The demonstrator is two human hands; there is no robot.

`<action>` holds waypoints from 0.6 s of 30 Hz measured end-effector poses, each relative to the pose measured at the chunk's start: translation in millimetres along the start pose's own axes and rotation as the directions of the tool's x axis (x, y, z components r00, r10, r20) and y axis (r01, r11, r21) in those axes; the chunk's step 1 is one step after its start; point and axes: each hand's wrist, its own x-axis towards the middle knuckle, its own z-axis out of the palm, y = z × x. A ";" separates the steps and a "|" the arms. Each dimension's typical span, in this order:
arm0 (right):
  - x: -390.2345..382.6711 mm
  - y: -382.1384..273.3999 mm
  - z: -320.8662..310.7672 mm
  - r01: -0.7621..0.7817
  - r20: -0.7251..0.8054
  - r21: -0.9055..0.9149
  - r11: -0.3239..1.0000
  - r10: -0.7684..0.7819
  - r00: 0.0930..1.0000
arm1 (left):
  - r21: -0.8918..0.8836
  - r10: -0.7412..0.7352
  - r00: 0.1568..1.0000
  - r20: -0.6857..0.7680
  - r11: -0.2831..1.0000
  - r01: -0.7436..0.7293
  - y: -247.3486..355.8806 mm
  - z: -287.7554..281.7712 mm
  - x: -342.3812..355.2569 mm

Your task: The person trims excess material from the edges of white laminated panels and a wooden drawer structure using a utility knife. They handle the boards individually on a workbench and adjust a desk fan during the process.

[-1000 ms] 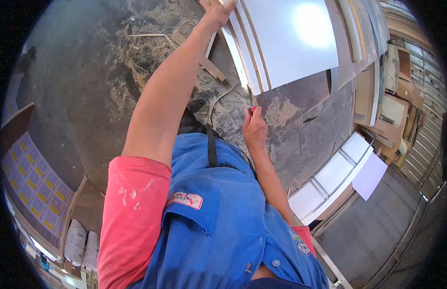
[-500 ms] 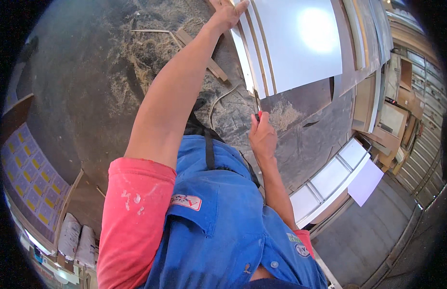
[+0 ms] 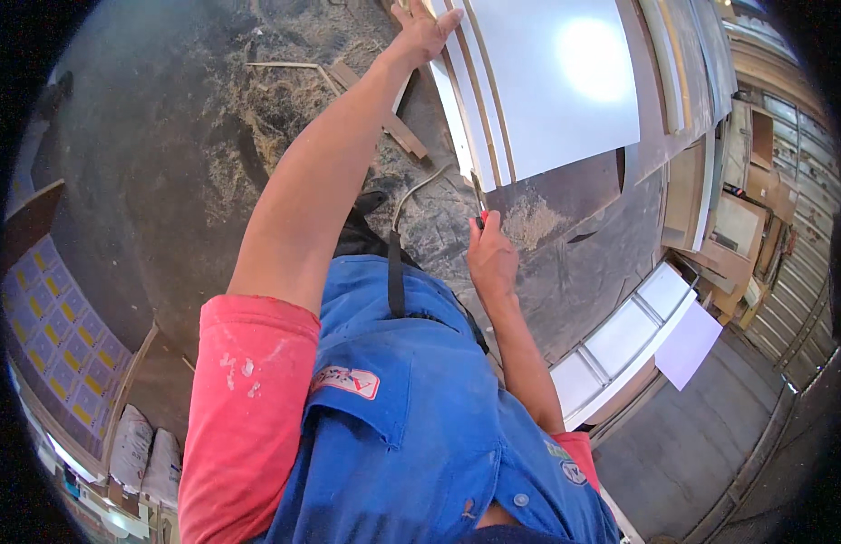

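A slim tool with a red handle (image 3: 479, 210) was held upright in the right hand (image 3: 490, 258), its long axis running almost straight away from the body and its thin metal end pointed up at the lower edge of the white panels (image 3: 547, 82). The tip was seen touching, or just short of, that edge; which could not be told. The right forearm was raised from the lower edge of the view, the elbow bent, the wrist kept straight. The right hand was closed in a fist around the handle, only the red top showing above the fingers.

The left arm was stretched fully out and upward, well above the right hand. The left hand (image 3: 422, 32) was laid on the near edge of the stacked panels, fingers extended and pressed flat against the boards, nothing gripped in it. The panels were set on edge, their long sides running away from the hands. Sawdust (image 3: 275, 118) was spread over the dark floor (image 3: 121, 136) left of the outstretched arm, and wooden strips (image 3: 398, 136) were lying beneath it.
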 end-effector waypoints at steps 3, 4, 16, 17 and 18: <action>-0.2 1.4 5.4 -0.024 -0.001 0.025 0.999 0.024 1.000 | -0.027 0.006 1.000 0.029 1.000 -0.005 2.7 1.2 -2.3; -0.7 4.7 13.4 -0.009 -0.050 0.080 0.997 0.013 0.999 | -0.027 0.031 0.999 0.013 0.999 -0.031 0.1 3.4 -2.2; -3.1 2.5 118.9 -0.014 0.322 0.386 0.922 -0.120 0.939 | 0.237 0.235 0.945 -0.226 0.955 -0.181 -57.2 3.7 44.7; -16.6 5.8 109.7 -0.016 0.242 0.423 0.906 -0.095 0.966 | 0.101 0.056 0.996 -0.064 0.994 -0.049 -27.2 13.5 14.9; -27.0 4.9 92.6 -0.069 0.263 0.436 0.897 -0.054 0.963 | -0.007 -0.104 0.990 0.096 0.994 0.105 25.4 6.8 -21.1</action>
